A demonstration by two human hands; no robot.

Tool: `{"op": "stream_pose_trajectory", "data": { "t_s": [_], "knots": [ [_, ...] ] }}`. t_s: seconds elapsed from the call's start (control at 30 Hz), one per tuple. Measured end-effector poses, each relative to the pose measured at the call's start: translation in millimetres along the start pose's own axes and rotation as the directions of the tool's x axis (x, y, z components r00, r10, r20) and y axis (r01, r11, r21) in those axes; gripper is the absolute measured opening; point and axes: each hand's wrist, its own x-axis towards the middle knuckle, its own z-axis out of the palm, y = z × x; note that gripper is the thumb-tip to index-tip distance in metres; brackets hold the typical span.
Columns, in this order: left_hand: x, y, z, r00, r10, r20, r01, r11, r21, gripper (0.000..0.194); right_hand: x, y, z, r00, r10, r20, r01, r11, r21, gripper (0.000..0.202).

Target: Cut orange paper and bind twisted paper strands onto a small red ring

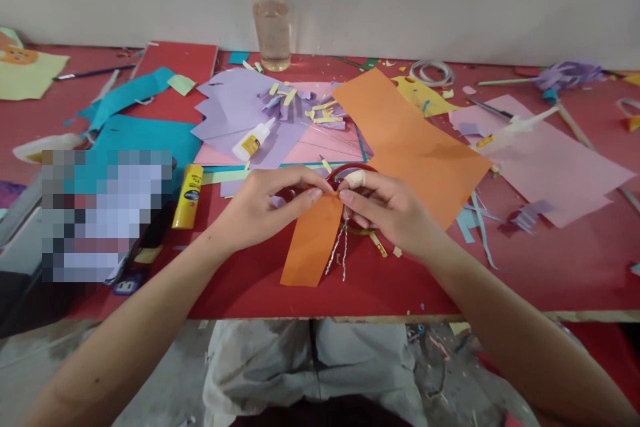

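Observation:
An orange paper strip point(313, 240) hangs down from between my two hands over the red table. My left hand point(273, 203) pinches its upper left edge between thumb and fingers. The thumb and index finger of my right hand point(383, 203) pinch the top right corner, close beside the left fingertips. A whitish wrap point(355, 179) covers a finger of my right hand. Behind the fingers a dark red curved band point(350, 167) shows in part. Twisted silvery strings point(344, 247) dangle below my right hand, just right of the strip.
A large orange sheet point(415, 153) lies behind my right hand. Left are a yellow glue stick point(188, 197) and teal paper point(145, 137); a small glue bottle point(254, 140) rests on purple paper point(215, 107). A glass of liquid point(274, 37) stands at the back, pink paper point(550, 160) right.

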Motion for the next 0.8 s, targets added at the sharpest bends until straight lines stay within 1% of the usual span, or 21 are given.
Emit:
{"op": "stream_pose_trajectory", "data": {
  "t_s": [0.2,0.3,0.57,0.8],
  "knots": [
    [1.1,2.1,1.1,0.998,-0.066,-0.007,0.066,0.998,0.006,0.015,-1.4,1.9,0.4,1.0,-0.024,0.002,0.024,0.995,-0.1,0.014],
    [2.5,2.0,2.0,0.996,-0.092,0.01,0.092,0.996,0.013,0.014,-2.4,3.4,0.1,1.0,-0.028,0.004,0.028,0.988,-0.149,0.016],
    [4.3,1.7,2.9,0.995,-0.087,0.054,0.084,0.995,0.05,0.013,-1.6,3.0,0.1,0.996,-0.084,0.025,0.088,0.963,-0.253,0.015],
    [3.1,0.7,2.9,0.994,-0.087,0.071,0.083,0.995,0.052,0.014,-2.1,5.0,-1.0,0.996,-0.086,0.038,0.094,0.953,-0.29,0.015]
  ]
}}
